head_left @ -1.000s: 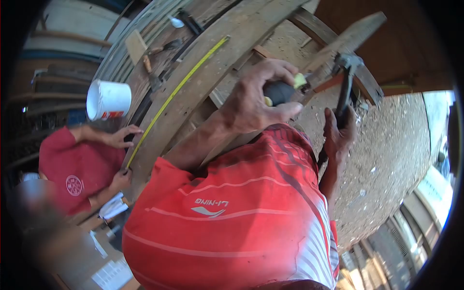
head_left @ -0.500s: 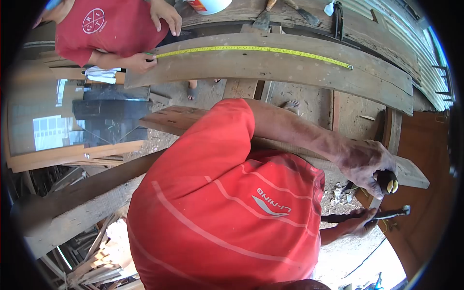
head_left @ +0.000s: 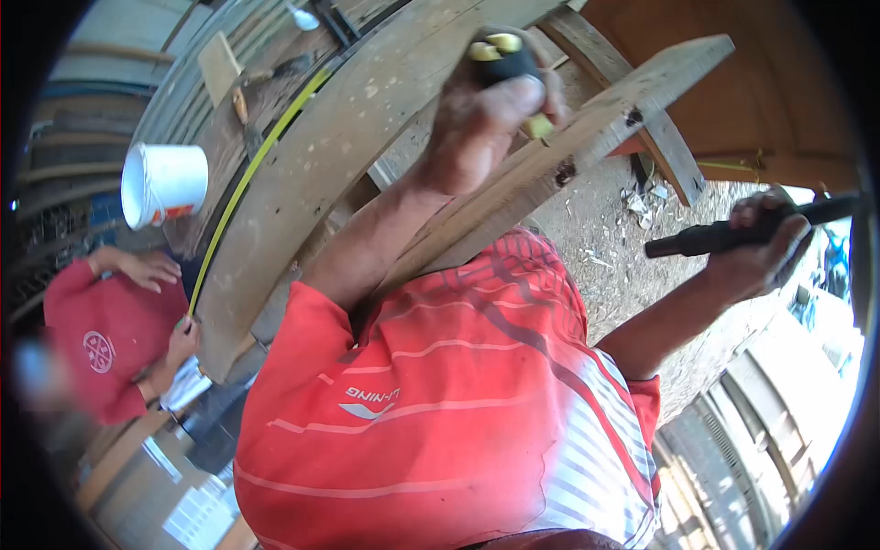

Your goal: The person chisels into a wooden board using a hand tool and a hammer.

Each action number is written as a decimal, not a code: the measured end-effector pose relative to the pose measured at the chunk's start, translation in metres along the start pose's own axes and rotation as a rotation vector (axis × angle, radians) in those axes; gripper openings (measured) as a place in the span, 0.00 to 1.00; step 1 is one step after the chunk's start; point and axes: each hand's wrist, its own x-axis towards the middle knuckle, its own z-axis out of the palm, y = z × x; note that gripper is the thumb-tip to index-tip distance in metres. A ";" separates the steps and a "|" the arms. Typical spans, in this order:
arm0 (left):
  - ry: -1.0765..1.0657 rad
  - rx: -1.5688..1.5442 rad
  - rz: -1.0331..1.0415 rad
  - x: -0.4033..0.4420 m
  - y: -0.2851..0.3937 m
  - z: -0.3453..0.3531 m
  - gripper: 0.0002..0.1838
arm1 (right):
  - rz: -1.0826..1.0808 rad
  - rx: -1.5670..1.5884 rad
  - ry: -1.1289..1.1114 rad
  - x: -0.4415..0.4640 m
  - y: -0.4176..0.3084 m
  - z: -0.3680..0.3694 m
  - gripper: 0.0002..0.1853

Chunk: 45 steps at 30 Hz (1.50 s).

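Note:
My left hand (head_left: pixel 481 128) is closed around a black-and-yellow tool (head_left: pixel 504 66) whose kind I cannot make out. Yellow ends stick out on top and a yellowish part shows below my fingers. It is held over a wooden beam (head_left: pixel 605 119) with dark holes near its end. Out to the right, my right hand (head_left: pixel 765 238) grips a long black-handled tool (head_left: pixel 701 240). Its far end runs into the dark edge of the view, so I cannot tell its kind. A yellow tape measure blade (head_left: pixel 243 188) stretches along a wide plank (head_left: pixel 275 206).
A co-worker in a red shirt (head_left: pixel 110 321) holds the near end of the tape at left. Beside them stands a white bucket (head_left: pixel 165 183). A scraper-like tool (head_left: pixel 240 105) lies on the bench. Wood chips (head_left: pixel 642 206) litter the ground. A brown panel (head_left: pixel 761 82) stands at upper right.
My view has turned, so the bench and co-worker appear lower left. My hands are farther apart, the left one up over the beam and the right one out to the side, both still holding their tools.

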 end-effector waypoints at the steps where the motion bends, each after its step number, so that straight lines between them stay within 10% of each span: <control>1: 0.005 -0.059 0.008 0.003 -0.001 0.001 0.20 | 0.021 -0.042 -0.013 -0.012 -0.007 0.007 0.28; 15: -0.091 0.113 -0.073 -0.006 -0.031 0.033 0.14 | 0.327 -0.206 -0.096 -0.080 0.001 0.011 0.28; 17: -0.064 0.439 -0.066 -0.012 -0.026 0.041 0.23 | 0.374 -0.216 -0.022 -0.088 0.007 0.008 0.08; 19: -0.121 0.472 -0.181 -0.014 -0.008 0.046 0.20 | 0.357 -0.287 -0.001 -0.094 0.006 0.011 0.10; 23: -0.160 0.752 0.391 -0.014 -0.049 0.041 0.22 | 0.342 -0.269 -0.019 -0.104 0.028 -0.008 0.08; 45: -0.283 0.671 -0.025 -0.018 -0.017 0.027 0.16 | 0.365 -0.413 -0.148 -0.097 0.039 -0.015 0.07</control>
